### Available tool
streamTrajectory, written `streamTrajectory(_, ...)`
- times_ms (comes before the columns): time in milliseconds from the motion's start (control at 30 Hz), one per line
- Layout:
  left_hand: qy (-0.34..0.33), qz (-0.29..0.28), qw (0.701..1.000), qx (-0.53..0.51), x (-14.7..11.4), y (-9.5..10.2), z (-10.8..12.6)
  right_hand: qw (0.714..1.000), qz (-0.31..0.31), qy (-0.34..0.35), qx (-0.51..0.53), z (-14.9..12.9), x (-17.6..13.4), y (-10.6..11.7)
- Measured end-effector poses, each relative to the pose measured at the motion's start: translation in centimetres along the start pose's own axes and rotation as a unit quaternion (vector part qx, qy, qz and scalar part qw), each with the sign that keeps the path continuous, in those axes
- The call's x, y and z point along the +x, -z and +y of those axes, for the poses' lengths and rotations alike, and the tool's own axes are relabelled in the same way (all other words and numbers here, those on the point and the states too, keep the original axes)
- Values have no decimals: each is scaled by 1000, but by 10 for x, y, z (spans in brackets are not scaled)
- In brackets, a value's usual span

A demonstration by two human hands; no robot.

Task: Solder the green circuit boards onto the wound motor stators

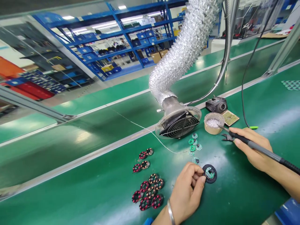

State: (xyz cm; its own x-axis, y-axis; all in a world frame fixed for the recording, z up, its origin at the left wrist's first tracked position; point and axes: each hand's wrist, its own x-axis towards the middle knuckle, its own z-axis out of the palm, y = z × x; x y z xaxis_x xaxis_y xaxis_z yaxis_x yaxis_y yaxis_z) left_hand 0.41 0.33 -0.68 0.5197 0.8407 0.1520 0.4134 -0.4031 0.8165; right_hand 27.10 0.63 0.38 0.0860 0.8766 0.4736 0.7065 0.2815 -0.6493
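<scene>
My right hand [254, 148] is closed around a soldering iron [246, 141], whose tip reaches into a round tub of silvery bits [212, 123]. Beneath its fingers lie small cutting pliers [227, 137], partly covered. My left hand [187, 190] wears a bangle and pinches the edge of a flat black ring [214, 178] on the green table. A small round green circuit board [209, 172] with a dark part on it sits in the ring. Beyond it lie several similar boards [192, 148]. A thin wire [161, 143] ends close to them.
A fume extractor [181, 125] with a silver duct [182, 47] hangs behind the boards. Several copper-wound coils [150, 190] lie to the left. A dark soldering stand [217, 104] and a square tray [231, 118] stand by the tub. A black cable [243, 93] hangs at right.
</scene>
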Motion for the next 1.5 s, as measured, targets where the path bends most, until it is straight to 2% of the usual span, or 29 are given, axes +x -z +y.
streamTrajectory(200,2,-8,1000,8,1,1,1,998,47,2,38,4,-4,7)
streamTrajectory(367,-5,-7,1000,10,1,1,0,996,64,-31,55,6,-6,8)
streamTrajectory(467,-8,-8,1000,13,0,1,-1,995,77,-22,62,5,-7,10)
streamTrajectory(733,-8,-19,1000,13,1,0,-1,996,18,70,51,-6,-14,17)
streamTrajectory(967,-52,-8,998,20,-1,-2,-5,997,23,62,36,-32,-27,16)
streamTrajectory(1133,-76,-9,997,17,-1,-1,-5,997,-42,67,22,-53,-40,16)
streamTrajectory(1300,-78,-17,997,19,-2,1,-6,997,-22,78,-8,-68,-52,6)
streamTrajectory(1500,-82,-26,996,36,-4,0,-7,993,-6,116,4,-61,-61,-9)
